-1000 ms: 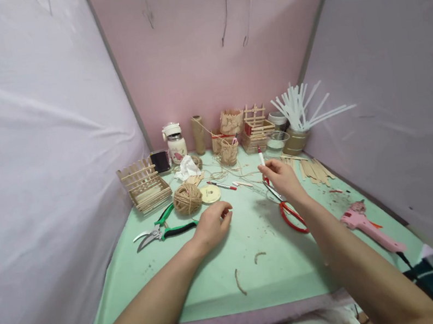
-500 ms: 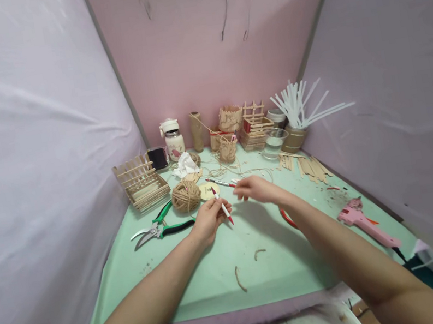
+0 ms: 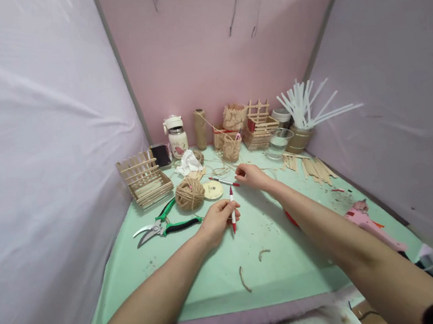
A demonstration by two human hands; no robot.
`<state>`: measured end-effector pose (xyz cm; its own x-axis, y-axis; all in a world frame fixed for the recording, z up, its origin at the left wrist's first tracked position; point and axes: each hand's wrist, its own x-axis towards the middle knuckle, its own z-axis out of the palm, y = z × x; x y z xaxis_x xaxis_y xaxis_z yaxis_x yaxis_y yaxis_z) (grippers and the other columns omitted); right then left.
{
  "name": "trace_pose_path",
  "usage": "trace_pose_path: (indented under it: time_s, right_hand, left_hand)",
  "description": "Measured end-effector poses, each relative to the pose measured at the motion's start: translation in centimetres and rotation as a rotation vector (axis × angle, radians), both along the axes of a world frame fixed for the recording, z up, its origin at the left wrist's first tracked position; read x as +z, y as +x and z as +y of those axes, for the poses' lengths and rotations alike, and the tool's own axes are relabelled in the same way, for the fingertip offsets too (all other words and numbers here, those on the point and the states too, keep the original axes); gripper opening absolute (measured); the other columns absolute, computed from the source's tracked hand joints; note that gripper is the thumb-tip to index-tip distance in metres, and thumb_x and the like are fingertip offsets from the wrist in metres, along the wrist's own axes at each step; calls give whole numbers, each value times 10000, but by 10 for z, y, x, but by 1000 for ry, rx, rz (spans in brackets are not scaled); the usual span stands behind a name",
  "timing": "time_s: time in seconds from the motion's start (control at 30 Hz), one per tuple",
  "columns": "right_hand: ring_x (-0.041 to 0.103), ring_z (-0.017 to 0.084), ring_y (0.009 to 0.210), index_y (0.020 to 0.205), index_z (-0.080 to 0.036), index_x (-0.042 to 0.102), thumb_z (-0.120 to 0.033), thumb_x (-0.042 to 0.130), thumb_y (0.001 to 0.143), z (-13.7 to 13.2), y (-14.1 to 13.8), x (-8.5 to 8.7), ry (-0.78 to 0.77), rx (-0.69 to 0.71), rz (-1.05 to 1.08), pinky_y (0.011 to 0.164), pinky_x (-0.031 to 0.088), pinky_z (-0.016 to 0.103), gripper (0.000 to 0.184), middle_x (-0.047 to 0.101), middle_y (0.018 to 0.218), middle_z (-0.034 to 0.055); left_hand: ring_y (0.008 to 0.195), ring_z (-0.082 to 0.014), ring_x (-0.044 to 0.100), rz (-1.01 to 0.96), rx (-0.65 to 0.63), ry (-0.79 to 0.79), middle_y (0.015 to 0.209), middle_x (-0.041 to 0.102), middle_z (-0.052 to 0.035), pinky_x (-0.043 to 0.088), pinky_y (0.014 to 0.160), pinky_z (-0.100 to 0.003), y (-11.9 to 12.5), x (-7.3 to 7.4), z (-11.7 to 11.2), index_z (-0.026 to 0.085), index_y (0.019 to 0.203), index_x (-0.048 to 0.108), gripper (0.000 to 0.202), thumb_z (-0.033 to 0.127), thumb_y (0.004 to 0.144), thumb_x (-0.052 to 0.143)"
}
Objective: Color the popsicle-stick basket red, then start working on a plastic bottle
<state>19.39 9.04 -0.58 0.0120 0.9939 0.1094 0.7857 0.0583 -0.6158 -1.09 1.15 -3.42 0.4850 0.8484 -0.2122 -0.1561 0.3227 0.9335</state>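
Observation:
My left hand (image 3: pixel 220 221) is closed around a white marker with red ends (image 3: pixel 233 211), held nearly upright above the green tabletop. Farther forward, my right hand (image 3: pixel 251 176) has its fingers curled together on the table; whatever they pinch, if anything, is hidden. Just left of those fingertips lies a slim pen with a red end (image 3: pixel 224 181). A round cream disc (image 3: pixel 213 189) and a ball of jute twine (image 3: pixel 189 194) rest beyond my left hand. Two short twine pieces (image 3: pixel 244 280) lie nearer to me.
Green-handled pruning shears (image 3: pixel 161 229) lie open at left, near a craft-stick basket (image 3: pixel 148 184). A pink glue gun (image 3: pixel 372 224) is at right. Craft sticks (image 3: pixel 313 168), a water bowl (image 3: pixel 280 143) and white sticks in a pot (image 3: pixel 299 137) stand behind. Red handles (image 3: pixel 291 219) show under my right forearm.
My right hand has moved forward and its fingers have curled in. The marker in my left hand has turned more upright. The whole view has shifted slightly.

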Motion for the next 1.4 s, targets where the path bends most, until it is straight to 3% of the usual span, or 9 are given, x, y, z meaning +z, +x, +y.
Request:
trace_pose_path:
  time_s: [0.07,0.17,0.23,0.3,0.7,1.13,1.4]
  right_hand:
    - [689,175,810,921,-199,692,-298,666,868,-15,-1,2,28,14,184,767,515,295,115,800,904,65]
    - [724,176,831,1093,-228,700,-459,759,817,-40,-3,4,8,48,731,792,562,324,365,821,976,62]
    - [744,190,881,1068,-247,725,-507,869,711,-54,-6,6,-42,38,957,830,576,342,464,831,1003,62]
    - [756,203,915,999,-243,741,-519,932,636,-64,-9,7,-81,11,1041,845,582,347,494,839,1006,70]
    - [765,188,885,918,-218,753,-507,999,585,-73,-17,-2,-156,31,1114,904,587,349,505,849,932,65]
    - [760,163,818,888,-223,750,-527,1025,535,-77,-21,-5,-74,-51,1192,900,605,340,542,848,916,46]
    - [767,187,807,843,-213,719,-545,989,584,-80,-29,-14,-130,50,1098,884,615,378,501,831,849,46]
  left_hand:
    - [666,-134,575,-1,-19,24,735,639,-19,420,579,-249,1,-1,-1,157,894,684,523,618,728,865]
    - [656,-131,566,5,-32,51,728,636,-19,416,573,-250,3,-1,-2,154,884,694,536,629,706,867]
    - [652,-129,564,15,-37,62,730,641,-22,417,578,-251,4,-1,-3,155,877,701,521,624,715,859]
    - [650,-128,563,22,-48,71,734,649,-26,419,584,-254,4,0,-4,155,878,708,512,623,727,852]
    - [631,-127,564,48,-100,53,717,646,-21,428,583,-255,3,1,-2,141,878,711,539,635,730,865]
    - [618,-128,539,41,-108,31,711,632,-22,382,560,-252,2,1,-1,136,874,708,463,573,791,835]
    - [588,-119,510,48,-80,28,652,601,-2,361,557,-244,0,-1,0,151,831,679,439,554,775,843]
